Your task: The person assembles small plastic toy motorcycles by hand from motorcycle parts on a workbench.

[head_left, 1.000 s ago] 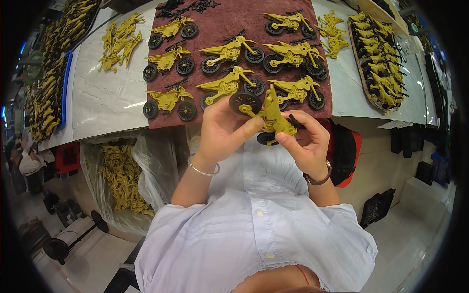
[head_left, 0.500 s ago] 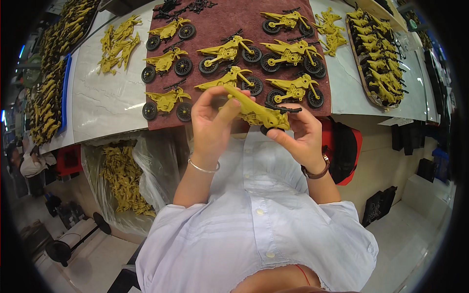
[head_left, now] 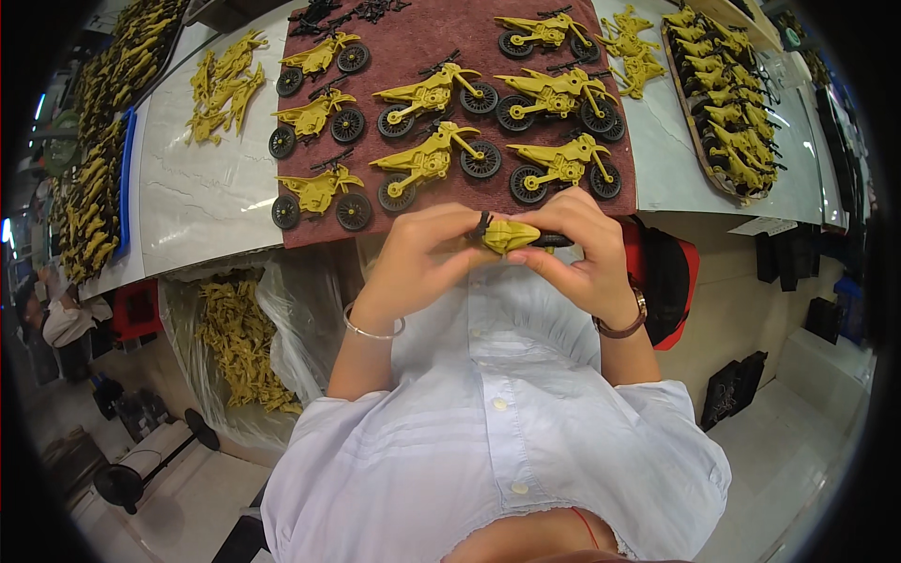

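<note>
1. While both hands are raised in front of the white shirt [head_left: 488, 441], they hold together one yellow toy motorcycle body [head_left: 511, 235], just below the near edge of the desk [head_left: 206, 197].
2. The left hand [head_left: 427, 258] has its fingers curled around the left end of the body, where a small black part shows.
3. The right hand [head_left: 572, 249] pinches the right end with thumb and fingertips; a black piece sticks out between them. This hand wears a brown watch [head_left: 624, 324] on the wrist, and the left wrist carries a thin bracelet [head_left: 371, 330].
4. On the desk lies a dark red cloth [head_left: 460, 38] with several finished yellow toy motorcycles with black wheels, for example the nearest one [head_left: 563, 169], just above the hands.
5. Loose yellow parts [head_left: 221, 89] lie on the desk left of the cloth, and a tray of yellow parts [head_left: 727, 103] stands to the right.
6. A clear plastic bag [head_left: 244, 347] with more yellow parts hangs under the desk on the left.
</note>
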`<state>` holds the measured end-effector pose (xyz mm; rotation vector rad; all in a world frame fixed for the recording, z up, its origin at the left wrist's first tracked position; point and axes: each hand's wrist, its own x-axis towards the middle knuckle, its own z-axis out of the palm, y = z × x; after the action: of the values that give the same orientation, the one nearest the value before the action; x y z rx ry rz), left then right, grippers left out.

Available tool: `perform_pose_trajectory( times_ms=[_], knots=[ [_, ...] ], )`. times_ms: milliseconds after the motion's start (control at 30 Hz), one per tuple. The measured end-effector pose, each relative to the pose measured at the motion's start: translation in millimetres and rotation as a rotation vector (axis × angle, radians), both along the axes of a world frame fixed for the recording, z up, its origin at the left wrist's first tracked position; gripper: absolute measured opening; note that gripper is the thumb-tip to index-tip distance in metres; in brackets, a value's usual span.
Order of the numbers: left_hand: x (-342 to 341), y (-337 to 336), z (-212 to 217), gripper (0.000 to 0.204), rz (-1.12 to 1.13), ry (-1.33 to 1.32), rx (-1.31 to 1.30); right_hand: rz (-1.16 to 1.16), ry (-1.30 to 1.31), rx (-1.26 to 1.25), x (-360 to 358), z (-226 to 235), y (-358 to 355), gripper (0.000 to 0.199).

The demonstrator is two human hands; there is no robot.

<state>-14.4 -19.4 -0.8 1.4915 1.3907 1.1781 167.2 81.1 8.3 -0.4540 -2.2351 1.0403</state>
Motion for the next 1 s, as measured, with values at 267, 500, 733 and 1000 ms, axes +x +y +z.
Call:
perform_pose_trajectory(
  times_ms=[267,500,733,1000],
  knots=[
    [11.0,-7.4,-12.6,0.032,0.079,-0.571,-0.045,-0.09,0.204,-0.366,5.1,-0.8,0.8,0.049],
    [15.7,-8.7,-19.0,0.038,0.041,-1.193,-0.09,-0.545,0.082,0.049,21.5,-14.2,99.3,0.035],
    [17.7,-11.2,-16.9,0.037,0.034,-1.152,-0.049,-0.639,-0.36,0.551,38.2,-60.2,144.7,0.044],
    [14.0,-11.5,-25.3,0.037,0.071,-1.342,-0.077,-0.618,-0.359,0.516,42.8,-63.1,147.4,0.04]
  ],
)
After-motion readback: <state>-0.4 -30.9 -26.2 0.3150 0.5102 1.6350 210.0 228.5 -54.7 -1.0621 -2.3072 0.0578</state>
